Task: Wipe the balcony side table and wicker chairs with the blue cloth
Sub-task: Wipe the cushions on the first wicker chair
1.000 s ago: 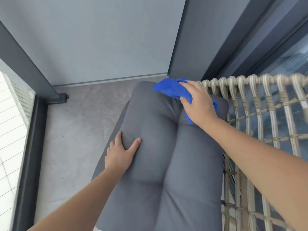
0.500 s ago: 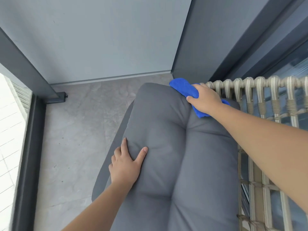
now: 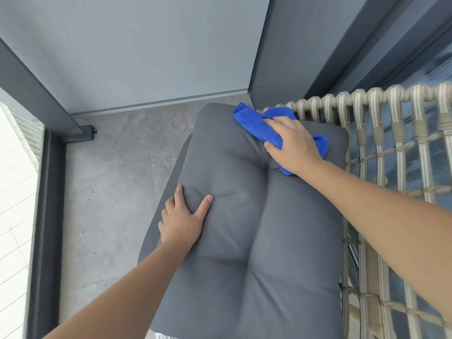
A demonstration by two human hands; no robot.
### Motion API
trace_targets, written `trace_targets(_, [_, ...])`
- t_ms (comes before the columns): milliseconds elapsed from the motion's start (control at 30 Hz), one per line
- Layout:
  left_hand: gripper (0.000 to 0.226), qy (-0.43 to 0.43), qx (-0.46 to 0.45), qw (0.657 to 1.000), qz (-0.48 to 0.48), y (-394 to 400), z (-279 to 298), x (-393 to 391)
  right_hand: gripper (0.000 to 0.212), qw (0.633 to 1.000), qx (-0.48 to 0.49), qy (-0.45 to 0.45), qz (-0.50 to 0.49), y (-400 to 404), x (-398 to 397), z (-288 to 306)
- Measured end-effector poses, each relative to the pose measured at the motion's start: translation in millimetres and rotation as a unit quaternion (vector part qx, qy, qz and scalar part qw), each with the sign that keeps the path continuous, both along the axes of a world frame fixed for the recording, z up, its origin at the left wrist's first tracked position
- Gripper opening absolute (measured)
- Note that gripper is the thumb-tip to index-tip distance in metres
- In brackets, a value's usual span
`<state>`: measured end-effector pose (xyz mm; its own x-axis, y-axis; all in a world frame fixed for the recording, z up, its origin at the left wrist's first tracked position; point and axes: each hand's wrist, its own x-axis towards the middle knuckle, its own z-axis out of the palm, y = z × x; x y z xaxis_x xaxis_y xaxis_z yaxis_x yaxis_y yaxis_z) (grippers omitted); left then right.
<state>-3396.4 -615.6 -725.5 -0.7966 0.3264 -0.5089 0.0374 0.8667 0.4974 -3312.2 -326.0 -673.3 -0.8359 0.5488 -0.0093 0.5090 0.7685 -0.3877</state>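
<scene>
Left hand [image 3: 182,220] lay flat, fingers spread, steadying grey cushion [image 3: 244,216]. Right hand [image 3: 292,145] pressed bunched blue cloth [image 3: 254,122] on cushion's far end beside wicker chair [image 3: 381,133] rim, fingers curled over it. Cloth judged soft, light; best held bunched under palm.

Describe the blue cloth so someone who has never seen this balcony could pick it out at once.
Start at the wicker chair on the right, with its big grey cushion. At the cushion's far end, near the woven rim, the right hand presses a crumpled blue cloth against the fabric. It is the only bright blue thing among greys and beige.
</scene>
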Motion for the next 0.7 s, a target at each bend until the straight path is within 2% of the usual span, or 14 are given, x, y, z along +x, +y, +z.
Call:
trace_targets(367, [0.099,-0.008,0.016,1.000,0.003,-3.0,4.5,2.8,0.061,0.998,0.054,-0.013,0.010,-44.2,29.8,-9.3])
trace_targets(700, [0.099,-0.011,0.029,0.999,0.004,-8.1,6.5,6.2,0.054,0.999,0.000,0.015,0.029,-75.1,54.4,-7.2])
